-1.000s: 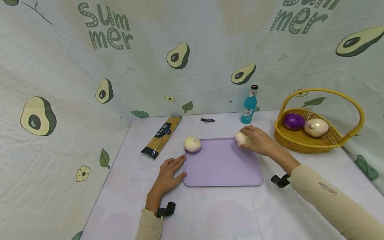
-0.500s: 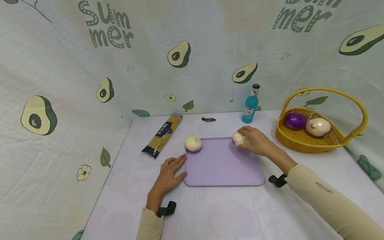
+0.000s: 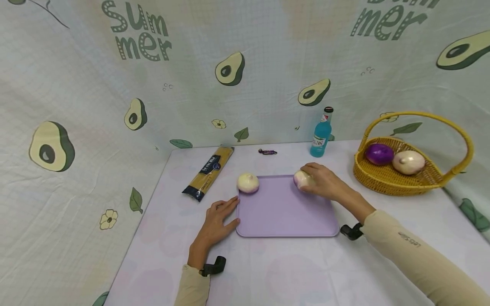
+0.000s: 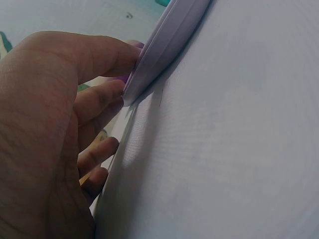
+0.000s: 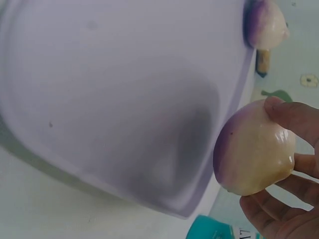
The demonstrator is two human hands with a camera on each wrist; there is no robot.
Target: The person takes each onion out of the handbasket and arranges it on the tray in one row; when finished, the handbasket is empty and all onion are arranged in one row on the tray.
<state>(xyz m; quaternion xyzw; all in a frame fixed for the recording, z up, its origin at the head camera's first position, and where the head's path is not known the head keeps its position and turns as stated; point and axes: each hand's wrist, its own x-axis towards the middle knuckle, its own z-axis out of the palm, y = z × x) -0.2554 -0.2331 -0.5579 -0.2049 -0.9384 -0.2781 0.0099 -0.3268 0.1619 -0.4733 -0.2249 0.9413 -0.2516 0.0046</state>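
Observation:
In the head view a flat lilac tray (image 3: 287, 214) lies on the table. My right hand (image 3: 323, 180) grips a white-and-purple turnip (image 3: 301, 180) over the tray's back right corner. The right wrist view shows thumb and fingers spread round this turnip (image 5: 254, 152), purple side toward the tray, its shadow falling on the surface. Another turnip (image 3: 248, 183) sits at the tray's back left corner. My left hand (image 3: 215, 223) rests by the tray's left edge, fingers relaxed. In the left wrist view, its thumb and fingertips touch the tray rim (image 4: 162, 55).
A yellow wicker basket (image 3: 394, 187) with a tall handle stands at the right, holding a purple vegetable (image 3: 379, 154) and a whitish turnip (image 3: 408, 162). Behind the tray are a blue bottle (image 3: 320, 135) and a wrapped candy (image 3: 267, 151). A spaghetti packet (image 3: 209, 172) lies at left.
My right hand has shifted slightly left with the turnip, further in over the tray's back right corner. The left hand stays at the tray's edge.

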